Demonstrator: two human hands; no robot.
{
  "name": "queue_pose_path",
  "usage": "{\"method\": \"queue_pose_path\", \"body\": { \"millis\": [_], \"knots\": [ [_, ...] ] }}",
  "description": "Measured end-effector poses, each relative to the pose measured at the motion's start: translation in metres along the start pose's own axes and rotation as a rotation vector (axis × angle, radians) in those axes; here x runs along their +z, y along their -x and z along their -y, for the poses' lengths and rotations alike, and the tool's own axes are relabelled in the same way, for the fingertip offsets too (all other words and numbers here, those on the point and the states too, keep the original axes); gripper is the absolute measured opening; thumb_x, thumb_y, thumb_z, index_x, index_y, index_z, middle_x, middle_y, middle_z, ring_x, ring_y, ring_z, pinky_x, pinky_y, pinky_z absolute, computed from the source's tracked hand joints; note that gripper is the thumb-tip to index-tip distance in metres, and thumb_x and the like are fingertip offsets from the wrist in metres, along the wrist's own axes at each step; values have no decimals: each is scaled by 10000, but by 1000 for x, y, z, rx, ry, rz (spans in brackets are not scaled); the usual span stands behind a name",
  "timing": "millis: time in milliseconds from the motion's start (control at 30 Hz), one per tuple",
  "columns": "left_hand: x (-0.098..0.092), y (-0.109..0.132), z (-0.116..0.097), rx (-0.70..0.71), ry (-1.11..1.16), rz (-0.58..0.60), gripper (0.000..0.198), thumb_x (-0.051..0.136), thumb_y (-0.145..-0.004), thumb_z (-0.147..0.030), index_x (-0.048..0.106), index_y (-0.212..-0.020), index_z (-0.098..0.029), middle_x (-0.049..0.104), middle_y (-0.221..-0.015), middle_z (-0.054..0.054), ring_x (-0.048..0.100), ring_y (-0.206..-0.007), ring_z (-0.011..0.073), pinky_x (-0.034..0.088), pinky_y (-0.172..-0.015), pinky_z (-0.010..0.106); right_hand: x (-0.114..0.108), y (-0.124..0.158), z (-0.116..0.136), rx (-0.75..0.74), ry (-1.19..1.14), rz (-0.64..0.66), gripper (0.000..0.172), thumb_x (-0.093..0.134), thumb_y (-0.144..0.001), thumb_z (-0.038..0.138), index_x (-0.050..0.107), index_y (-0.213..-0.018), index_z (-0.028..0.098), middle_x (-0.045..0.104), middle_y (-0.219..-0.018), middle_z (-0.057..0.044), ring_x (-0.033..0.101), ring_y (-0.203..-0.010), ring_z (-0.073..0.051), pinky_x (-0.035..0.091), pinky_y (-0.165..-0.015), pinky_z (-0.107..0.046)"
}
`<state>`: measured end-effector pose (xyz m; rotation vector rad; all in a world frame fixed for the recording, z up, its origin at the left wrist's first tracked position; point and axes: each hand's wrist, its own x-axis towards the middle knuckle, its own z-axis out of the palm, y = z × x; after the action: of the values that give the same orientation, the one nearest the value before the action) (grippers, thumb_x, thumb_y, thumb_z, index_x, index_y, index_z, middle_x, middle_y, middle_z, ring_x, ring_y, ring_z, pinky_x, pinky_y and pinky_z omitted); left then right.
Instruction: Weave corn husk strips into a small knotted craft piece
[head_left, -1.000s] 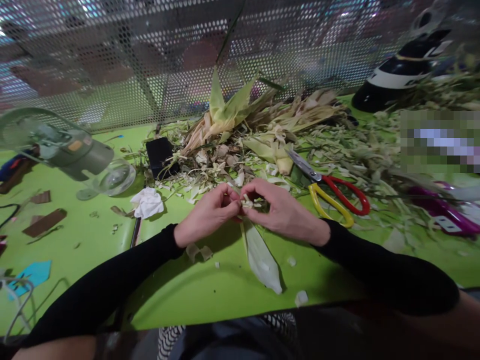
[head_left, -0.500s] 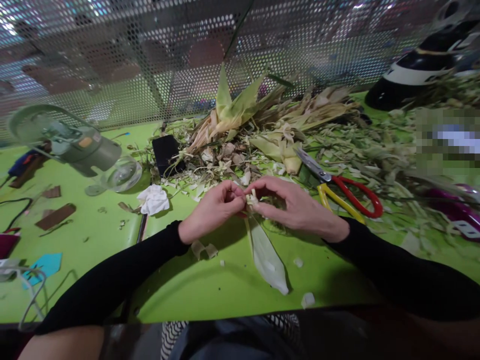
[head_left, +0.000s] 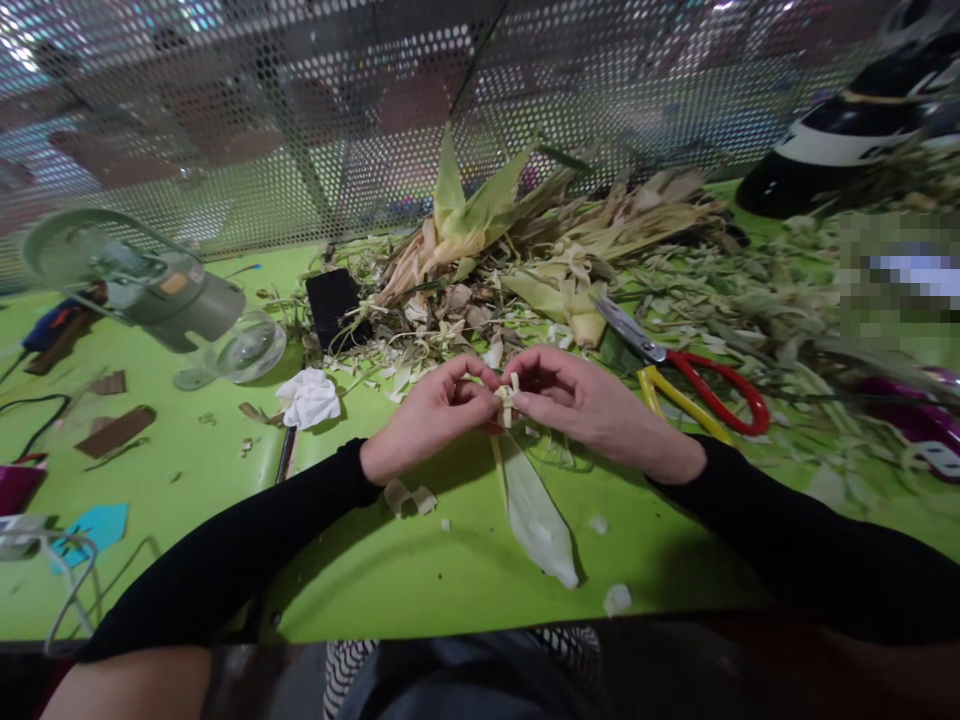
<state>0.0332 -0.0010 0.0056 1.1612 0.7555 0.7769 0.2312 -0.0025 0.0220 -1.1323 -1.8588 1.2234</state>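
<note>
Between my two hands is a small pale piece of folded corn husk (head_left: 507, 402), with short ends sticking out like a cross. My left hand (head_left: 442, 405) pinches its left side between thumb and forefinger. From the right, the thumb and fingers of my right hand (head_left: 585, 408) close on the same piece. Below them a long pale husk leaf (head_left: 536, 515) lies on the green table, its upper end close under my fingers; I cannot tell whether it joins the folded piece. Red-handled scissors (head_left: 679, 365) lie open-bladed right of my right hand, beside a yellow handle (head_left: 679, 405).
Husks (head_left: 480, 225) and shredded scraps pile up behind my hands. A black phone (head_left: 335, 308), a crumpled tissue (head_left: 307, 398) and a grey-green fan (head_left: 172, 300) stand or lie to the left. A perforated metal screen (head_left: 360, 130) borders the far side of the green table (head_left: 360, 590).
The folded husk piece has turned slightly, and its cross shape shows more plainly. My right fingers have shifted a little around it; both hands stay in the same place.
</note>
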Motion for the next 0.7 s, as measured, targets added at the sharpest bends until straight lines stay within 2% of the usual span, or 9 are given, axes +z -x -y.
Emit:
{"method": "queue_pose_path", "body": {
  "millis": [133, 267, 367, 533, 700],
  "knots": [
    [0, 0, 2, 5, -9, 24, 314, 782, -821, -264, 530, -975, -160, 711, -751, -18, 651, -652, 65, 559, -721, 234, 1, 0, 2, 7, 34, 16, 90, 599, -844, 263, 559, -902, 206, 564, -777, 28, 529, -660, -113, 431, -602, -263],
    [-1, -2, 7, 2, -9, 13, 363, 834, -774, -301, 544, -928, -147, 699, -749, -15, 661, -661, 71, 540, -695, 220, 2, 1, 1, -1, 35, 16, 106, 597, -846, 265, 573, -927, 201, 566, -789, 23, 530, -668, -115, 439, -603, -265],
    [0, -2, 7, -2, 25, -2, 323, 826, -781, -278, 559, -896, -138, 675, -746, -23, 651, -658, 65, 550, -698, 223, 2, 1, 0, -20, 11, -10, 150, 623, -842, 270, 578, -970, 204, 590, -827, 10, 548, -684, -121, 464, -615, -270],
    [1, 1, -1, -25, 103, -13, 144, 694, -891, -230, 586, -886, -135, 648, -742, -23, 630, -682, 63, 590, -772, 261, 0, 0, -4, -136, 18, -55, 181, 675, -853, 292, 579, -990, 222, 639, -906, -10, 621, -767, -149, 522, -693, -298],
    [-2, 0, -7, -101, 82, -25, 56, 668, -885, -138, 616, -872, -121, 658, -780, -10, 628, -665, 62, 578, -729, 244, -4, 0, -8, -204, 116, -60, 212, 712, -864, 336, 597, -1009, 234, 675, -939, -25, 674, -831, -196, 558, -768, -355]
  ]
}}
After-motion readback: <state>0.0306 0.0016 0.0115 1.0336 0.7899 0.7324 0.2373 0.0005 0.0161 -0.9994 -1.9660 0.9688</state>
